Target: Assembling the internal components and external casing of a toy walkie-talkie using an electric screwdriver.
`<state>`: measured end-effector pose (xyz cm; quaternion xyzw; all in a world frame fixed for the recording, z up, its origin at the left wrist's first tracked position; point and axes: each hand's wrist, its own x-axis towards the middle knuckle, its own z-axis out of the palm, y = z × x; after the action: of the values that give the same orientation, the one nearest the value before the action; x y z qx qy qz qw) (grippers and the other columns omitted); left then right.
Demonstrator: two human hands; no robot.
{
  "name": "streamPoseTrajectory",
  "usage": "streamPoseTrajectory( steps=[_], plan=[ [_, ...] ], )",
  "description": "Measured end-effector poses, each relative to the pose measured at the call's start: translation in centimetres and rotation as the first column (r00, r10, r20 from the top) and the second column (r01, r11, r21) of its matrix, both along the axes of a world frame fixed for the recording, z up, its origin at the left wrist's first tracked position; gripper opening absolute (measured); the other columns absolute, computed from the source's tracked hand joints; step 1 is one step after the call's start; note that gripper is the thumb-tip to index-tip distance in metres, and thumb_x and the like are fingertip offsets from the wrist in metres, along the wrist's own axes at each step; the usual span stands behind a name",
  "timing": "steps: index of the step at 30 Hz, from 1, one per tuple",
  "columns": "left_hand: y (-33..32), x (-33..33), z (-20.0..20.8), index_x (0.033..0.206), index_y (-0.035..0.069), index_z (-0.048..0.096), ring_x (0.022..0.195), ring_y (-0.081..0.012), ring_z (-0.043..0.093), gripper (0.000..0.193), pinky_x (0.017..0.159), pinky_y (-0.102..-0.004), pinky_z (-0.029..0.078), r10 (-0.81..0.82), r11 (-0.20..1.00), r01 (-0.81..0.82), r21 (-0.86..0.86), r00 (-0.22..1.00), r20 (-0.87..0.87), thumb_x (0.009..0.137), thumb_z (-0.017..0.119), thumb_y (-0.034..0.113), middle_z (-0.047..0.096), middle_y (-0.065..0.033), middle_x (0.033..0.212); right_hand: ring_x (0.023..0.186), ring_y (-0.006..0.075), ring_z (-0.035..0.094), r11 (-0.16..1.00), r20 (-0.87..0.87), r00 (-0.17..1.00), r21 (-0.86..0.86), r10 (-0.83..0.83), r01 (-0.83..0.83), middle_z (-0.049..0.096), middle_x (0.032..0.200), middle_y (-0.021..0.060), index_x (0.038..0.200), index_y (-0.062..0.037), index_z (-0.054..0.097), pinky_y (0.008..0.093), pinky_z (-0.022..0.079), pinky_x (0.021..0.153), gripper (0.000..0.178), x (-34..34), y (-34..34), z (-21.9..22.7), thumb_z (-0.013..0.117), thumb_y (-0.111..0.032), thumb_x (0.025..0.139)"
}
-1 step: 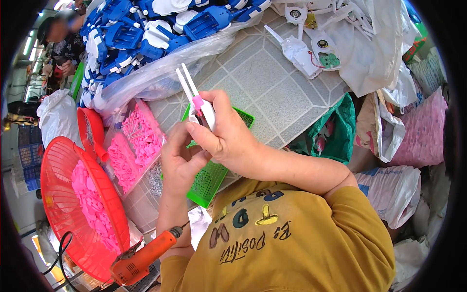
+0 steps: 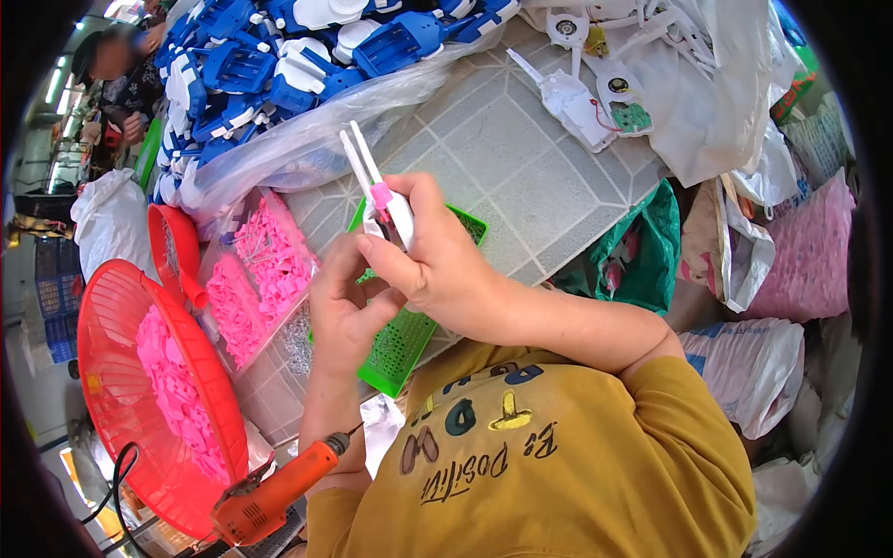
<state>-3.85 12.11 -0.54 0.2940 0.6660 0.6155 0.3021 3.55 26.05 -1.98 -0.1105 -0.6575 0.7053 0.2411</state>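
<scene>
A white plastic part (image 2: 399,220) with two long thin prongs and a pink piece (image 2: 380,194) at their base is held by my right hand (image 2: 446,265), its fingers wrapped round the body and its thumb along the near side. My left hand (image 2: 349,302) is closed right beside the part's lower end, with fingers curled and thumb bent in. What its fingertips hold, if anything, is hidden. Under my hands stands a green perforated basket (image 2: 395,358). Small pink parts (image 2: 270,256) fill a clear tray to the left.
Blue and white plastic housings (image 2: 237,70) heap up in clear film at the back left. Opened white housings (image 2: 581,107) lie at the back right. A red basket (image 2: 98,372) of pink parts, a red scoop (image 2: 172,246) and an orange power drill (image 2: 279,493) are at left. Bags crowd the right.
My hands and the white plastic part have barely shifted. At the far left, another person's hand and head have moved slightly.
</scene>
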Motion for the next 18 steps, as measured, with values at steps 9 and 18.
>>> streamPoseTrajectory(
  steps=[9, 18],
  plan=[
    [0.6, 1.4, 0.8, 0.138, 0.001, 0.051, 0.096, -0.0160, 0.063, 0.066, 0.075, -0.0294, 0.055, 0.070, 0.988, -0.085, -0.127, 0.990, -0.121, 0.077, 0.070, 0.015, 0.061, -0.0090, 0.120, 0.079, 0.0149, 0.056, 0.946, 0.043, 0.993, -0.312, 0.105, -0.087, 0.057, 0.091, 0.0087, 0.123, -0.0001, 0.039, 0.0295, 0.049, 0.071, 0.055, 0.6, 0.6, 0.8, 0.066, -0.036, 0.092],
    [0.6, 1.5, 1.8, 0.142, 0.000, 0.047, 0.095, -0.0159, 0.064, 0.072, 0.076, -0.0298, 0.054, 0.060, 0.983, -0.085, -0.164, 0.987, -0.151, 0.077, 0.073, 0.017, 0.064, -0.0110, 0.118, 0.080, 0.0102, 0.054, 0.916, -0.075, 0.993, -0.385, 0.094, -0.115, 0.057, 0.091, 0.0062, 0.121, -0.0038, 0.043, 0.0269, 0.047, 0.069, 0.039, 0.1, 0.6, -0.7, 0.049, -0.038, 0.102]
  ],
)
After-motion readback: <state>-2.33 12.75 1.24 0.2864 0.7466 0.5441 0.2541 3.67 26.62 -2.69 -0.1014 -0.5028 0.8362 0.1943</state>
